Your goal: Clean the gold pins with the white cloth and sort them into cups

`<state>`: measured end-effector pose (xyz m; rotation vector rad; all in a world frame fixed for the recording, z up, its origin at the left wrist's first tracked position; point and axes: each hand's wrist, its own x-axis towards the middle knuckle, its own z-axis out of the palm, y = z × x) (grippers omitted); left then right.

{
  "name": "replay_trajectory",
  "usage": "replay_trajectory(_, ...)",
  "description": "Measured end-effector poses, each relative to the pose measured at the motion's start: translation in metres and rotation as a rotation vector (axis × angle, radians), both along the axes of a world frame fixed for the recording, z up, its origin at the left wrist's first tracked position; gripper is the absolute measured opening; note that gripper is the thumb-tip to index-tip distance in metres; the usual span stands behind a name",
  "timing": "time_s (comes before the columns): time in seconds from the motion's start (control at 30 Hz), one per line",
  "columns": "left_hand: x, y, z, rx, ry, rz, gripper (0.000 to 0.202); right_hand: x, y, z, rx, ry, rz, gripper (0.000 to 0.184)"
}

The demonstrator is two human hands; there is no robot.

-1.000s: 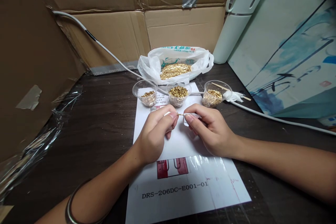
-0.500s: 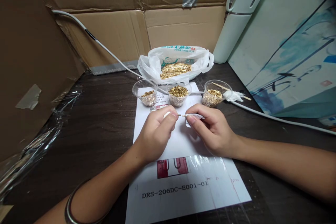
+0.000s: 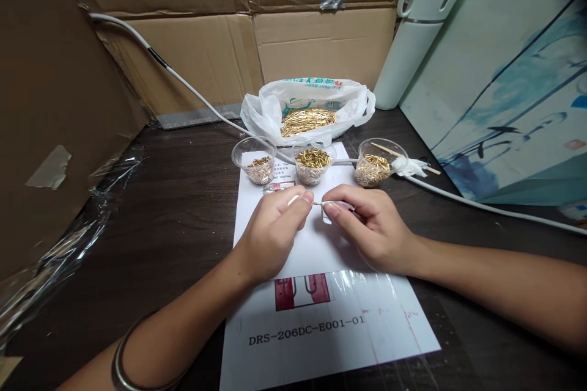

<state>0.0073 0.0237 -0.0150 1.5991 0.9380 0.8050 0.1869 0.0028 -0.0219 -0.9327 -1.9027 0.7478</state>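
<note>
Over the white paper sheets [image 3: 316, 244], both hands meet fingertip to fingertip. A thin gold-coloured metal pin [image 3: 317, 203] spans the small gap between them. My left hand [image 3: 274, 229] is closed, its thumb and forefinger pinching the pin's left end; a bit of white material shows behind the thumb. My right hand [image 3: 369, 226] pinches the other end through a folded white piece of cloth or tissue [image 3: 327, 218]. Just beyond the hands stand three clear plastic cups, the left [image 3: 254, 172], middle [image 3: 313, 176] and right [image 3: 370, 178] ones, holding small gold-coloured metal parts.
Behind the cups lies a white plastic bag [image 3: 261, 116] full of long gold-coloured pins [image 3: 309, 121]. A wooden stick [image 3: 384, 149] and crumpled tissue [image 3: 410, 166] are by the right cup. A white cable [image 3: 197, 95] crosses the table. Cardboard [image 3: 192, 55] and a pale bottle [image 3: 408, 55] stand behind.
The gap between my fingertips has narrowed slightly. Two small metal pieces showed between the hands before; now a single gold-coloured length shows. The view has shifted a little.
</note>
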Motion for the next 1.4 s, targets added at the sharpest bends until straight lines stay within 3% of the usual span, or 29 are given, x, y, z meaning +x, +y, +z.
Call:
replay_trajectory(0.5, -0.001, -0.002, -0.001, 0.049, 0.158, 0.065, 0.04, -0.001, 0.0, 0.0, 0.01, -0.094, -0.018, 0.019)
replay_trajectory(1.4, 0.004, -0.008, 0.004, 0.115, 0.245, 0.11, 0.037, -0.004, -0.002, 0.0, 0.125, -0.153, -0.08, 0.019)
